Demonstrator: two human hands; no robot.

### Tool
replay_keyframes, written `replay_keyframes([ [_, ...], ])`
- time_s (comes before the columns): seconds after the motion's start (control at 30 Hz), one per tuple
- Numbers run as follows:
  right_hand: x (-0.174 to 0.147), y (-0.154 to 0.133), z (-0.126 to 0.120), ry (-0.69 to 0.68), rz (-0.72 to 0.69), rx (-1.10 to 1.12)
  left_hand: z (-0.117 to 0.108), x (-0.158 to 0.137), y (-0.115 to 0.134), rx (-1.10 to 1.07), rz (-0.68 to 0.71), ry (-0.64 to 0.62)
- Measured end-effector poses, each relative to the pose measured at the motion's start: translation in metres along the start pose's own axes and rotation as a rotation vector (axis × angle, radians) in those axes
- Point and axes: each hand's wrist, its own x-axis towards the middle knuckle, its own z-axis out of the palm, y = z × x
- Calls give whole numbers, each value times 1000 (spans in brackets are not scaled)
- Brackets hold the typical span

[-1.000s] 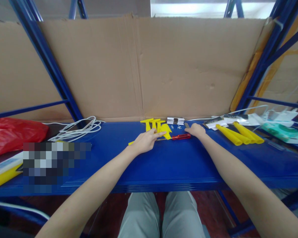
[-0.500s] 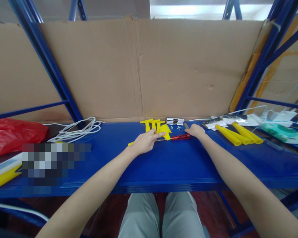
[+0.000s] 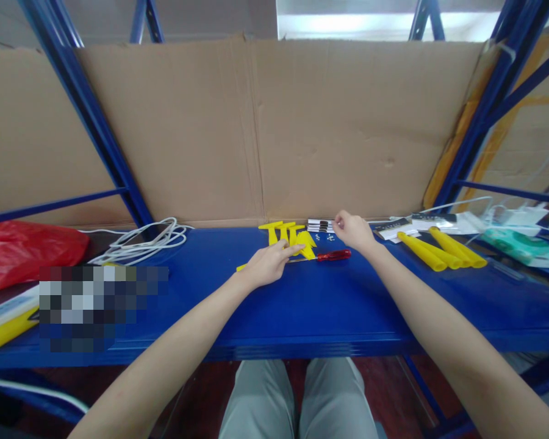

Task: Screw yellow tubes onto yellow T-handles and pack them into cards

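Observation:
My left hand [image 3: 269,262] lies low over the bench with its fingers stretched out, the fingertips touching a yellow plastic piece [image 3: 307,244]. Beyond those fingers stand several yellow T-shaped parts [image 3: 284,230] in a row. A red-handled screwdriver [image 3: 333,255] lies between my hands, its shaft running toward the left one. My right hand [image 3: 354,231] is raised beside a stack of white packets with black middles [image 3: 319,225]. Its fingers are curled together at the stack's right end; whatever they pinch is hidden. Small silvery pieces [image 3: 330,238] lie in front of the stack.
Several yellow tubular handles [image 3: 432,253] and flat packages [image 3: 396,228] lie to the right. White cable [image 3: 153,241] is coiled on the left, near a red plastic bag [image 3: 27,251]. A cardboard sheet [image 3: 338,128] backs the blue bench [image 3: 311,311].
My right hand has lifted and shifted slightly away from me, from beside the screwdriver handle to the end of the packet stack. My left hand has stayed in place.

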Motion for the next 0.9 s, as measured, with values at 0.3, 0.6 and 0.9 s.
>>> replay_keyframes([
  [0.3, -11, -27, 16, 125, -788, 172, 3, 1, -3, 44, -46, 91],
  [0.6, -7, -28, 25, 122, -826, 226, 3, 2, -3, 84, -48, 99],
  [0.9, -6, -27, 25, 100, -856, 184, 2, 1, -3, -9, 23, 106],
])
